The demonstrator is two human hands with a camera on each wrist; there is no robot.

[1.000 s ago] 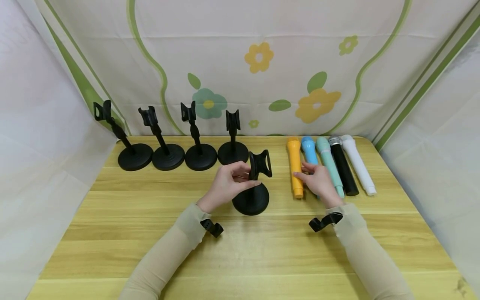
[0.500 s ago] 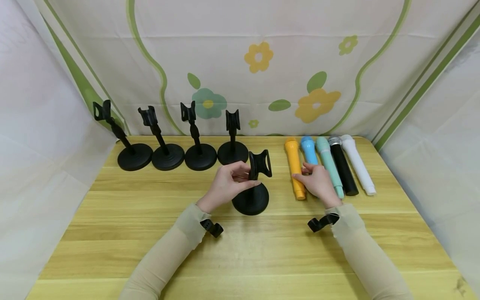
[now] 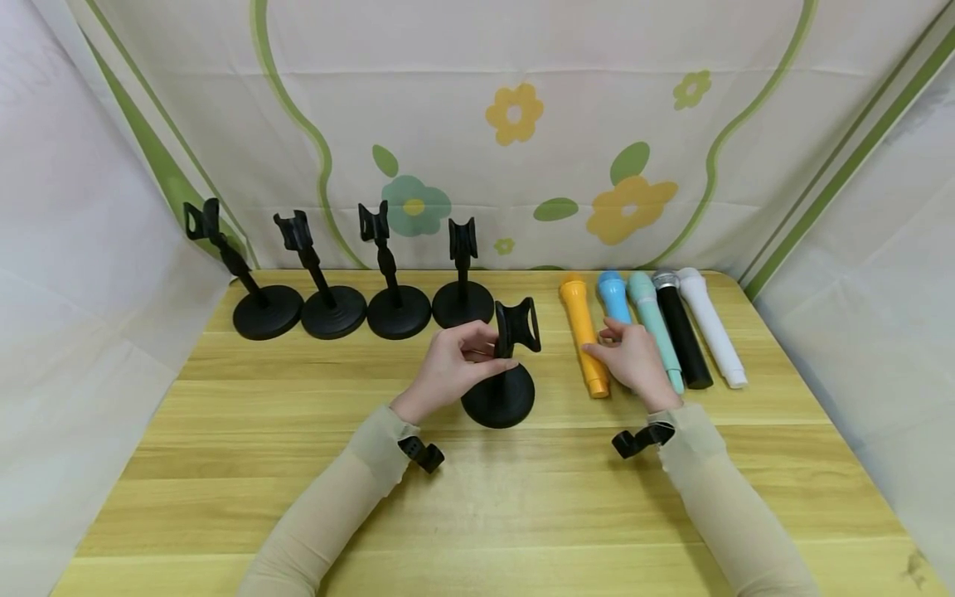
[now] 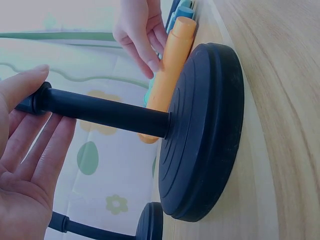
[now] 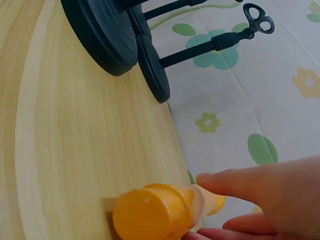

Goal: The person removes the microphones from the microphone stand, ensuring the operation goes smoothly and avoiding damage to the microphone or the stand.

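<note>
My left hand [image 3: 455, 369] holds the upright pole of a black microphone stand [image 3: 498, 402] between thumb and fingers. The stand's round base is low at the table, its open clip at the top. At the right, my right hand [image 3: 634, 361] has its thumb across an orange microphone [image 3: 578, 311] and its fingers on the other side, pinching it. That microphone lies slanted, head toward the back. The right wrist view shows its butt end [image 5: 140, 215] close up. Partly under the right hand is a blue microphone [image 3: 614, 297].
Right of the blue one lie a mint microphone [image 3: 655, 327], a black microphone [image 3: 685, 340] and a white microphone [image 3: 712, 327]. Several more black stands [image 3: 333, 313] line the back left of the wooden table [image 3: 477, 514]. A flowered curtain [image 3: 462, 124] hangs right behind.
The orange microphone's head has swung left, away from the blue one, so it lies more slanted. The right hand shifted very slightly left; the left hand and its stand stayed put.
</note>
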